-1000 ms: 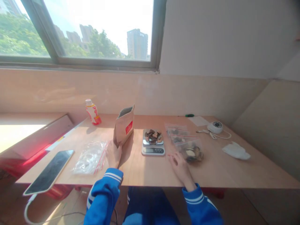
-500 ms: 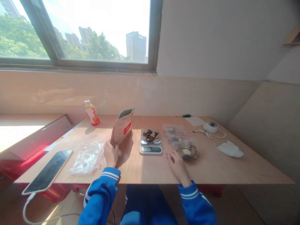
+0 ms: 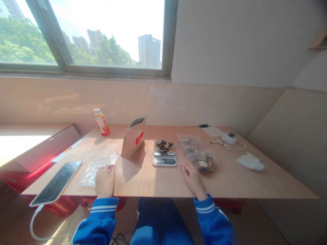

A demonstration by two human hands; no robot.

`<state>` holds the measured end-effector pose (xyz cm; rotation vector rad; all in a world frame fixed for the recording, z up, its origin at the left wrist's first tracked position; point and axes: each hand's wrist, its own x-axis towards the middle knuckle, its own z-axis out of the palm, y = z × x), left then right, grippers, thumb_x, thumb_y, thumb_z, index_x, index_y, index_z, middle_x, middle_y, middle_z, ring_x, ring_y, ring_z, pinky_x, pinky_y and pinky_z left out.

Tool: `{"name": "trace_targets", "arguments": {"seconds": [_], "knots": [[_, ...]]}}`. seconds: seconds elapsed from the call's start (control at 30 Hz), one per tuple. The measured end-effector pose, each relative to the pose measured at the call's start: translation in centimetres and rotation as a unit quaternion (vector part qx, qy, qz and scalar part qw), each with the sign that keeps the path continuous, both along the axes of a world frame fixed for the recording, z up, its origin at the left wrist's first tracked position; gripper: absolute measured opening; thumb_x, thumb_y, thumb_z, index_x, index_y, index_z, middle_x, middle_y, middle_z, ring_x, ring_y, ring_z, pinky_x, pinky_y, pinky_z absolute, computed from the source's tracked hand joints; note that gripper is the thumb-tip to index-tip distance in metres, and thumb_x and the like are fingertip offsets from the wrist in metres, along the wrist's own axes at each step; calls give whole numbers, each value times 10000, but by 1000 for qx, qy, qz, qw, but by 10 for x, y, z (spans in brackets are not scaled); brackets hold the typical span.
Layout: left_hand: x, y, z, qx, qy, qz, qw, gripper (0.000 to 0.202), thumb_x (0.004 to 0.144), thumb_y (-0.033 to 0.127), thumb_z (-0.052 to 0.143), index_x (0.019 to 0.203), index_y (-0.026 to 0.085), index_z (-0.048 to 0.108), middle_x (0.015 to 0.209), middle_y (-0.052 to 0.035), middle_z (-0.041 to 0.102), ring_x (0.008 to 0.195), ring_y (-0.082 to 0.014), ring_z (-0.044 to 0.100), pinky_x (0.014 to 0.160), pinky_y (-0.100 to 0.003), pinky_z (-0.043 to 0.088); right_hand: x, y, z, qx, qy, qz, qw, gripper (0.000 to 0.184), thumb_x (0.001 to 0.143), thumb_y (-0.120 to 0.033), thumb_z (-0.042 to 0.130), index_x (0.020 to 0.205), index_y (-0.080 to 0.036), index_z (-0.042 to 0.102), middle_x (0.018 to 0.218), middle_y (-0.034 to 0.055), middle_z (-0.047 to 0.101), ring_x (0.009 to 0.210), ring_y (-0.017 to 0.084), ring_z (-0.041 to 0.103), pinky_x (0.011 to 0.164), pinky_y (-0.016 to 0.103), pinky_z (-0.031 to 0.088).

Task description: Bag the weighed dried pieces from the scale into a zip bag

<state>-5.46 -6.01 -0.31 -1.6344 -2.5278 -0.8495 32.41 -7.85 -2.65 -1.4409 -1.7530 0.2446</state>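
Note:
My left hand (image 3: 105,178) lies over a stack of clear zip bags (image 3: 89,172) at the front left, its fingers curled at their red-striped edge. My right hand (image 3: 192,179) rests on the table with loosely bent fingers, holding nothing, just left of a zip bag of dried mushroom pieces (image 3: 204,163). Between the hands stands a small digital scale (image 3: 165,162), with dark dried mushroom pieces (image 3: 165,147) heaped on its plate. A brown paper pouch (image 3: 134,139) with a red label stands upright, its top open, left of the scale.
More filled zip bags (image 3: 190,143) lie right of the scale. A phone (image 3: 57,182) with a cable overhangs the front left edge. A drink bottle (image 3: 102,122) stands at the back left. A white round device (image 3: 230,137), a tissue (image 3: 249,161) and a green-handled tool (image 3: 203,126) lie right.
My left hand has let go of the paper pouch and moved left and toward me onto the clear zip bags. The right hand has stayed in place.

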Motion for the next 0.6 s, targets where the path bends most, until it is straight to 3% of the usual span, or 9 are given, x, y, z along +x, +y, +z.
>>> {"name": "trace_targets", "arguments": {"seconds": [0.17,0.23,0.33,0.47,0.6], "knots": [[16,-4,14,183,-102,27,977,279,823,384,468,857,161,631,837,-76,616,765,-224,570,767,-369,451,-13,-2,15,1,71,27,997,264,916,-268,424,912,-181,674,889,77,640,824,200,594,707,302,477],[37,-9,21,263,-108,27,958,260,829,396,486,842,170,614,848,-63,613,776,-208,552,771,-360,450,-30,-5,29,-2,99,56,993,272,923,-280,423,912,-188,679,893,70,654,840,197,597,716,299,472],[75,-20,32,324,-171,8,930,234,839,382,523,902,172,604,858,-45,600,714,-170,538,661,-315,455,-68,-12,55,-37,127,144,981,269,929,-301,428,955,-212,680,923,55,656,867,185,599,731,293,477],[124,-38,38,368,-199,-165,893,179,855,311,558,971,183,607,906,-45,618,775,-160,582,658,-292,488,-114,-18,80,-80,221,241,941,280,905,-361,493,1115,-222,615,1047,52,655,900,170,625,772,291,514],[148,-47,35,309,-240,-291,873,286,918,231,445,1172,218,577,1124,-89,603,997,-182,605,779,-306,538,-121,-14,84,-93,325,207,918,278,883,-389,532,1071,-208,629,1008,55,690,877,186,663,789,316,538]]}}
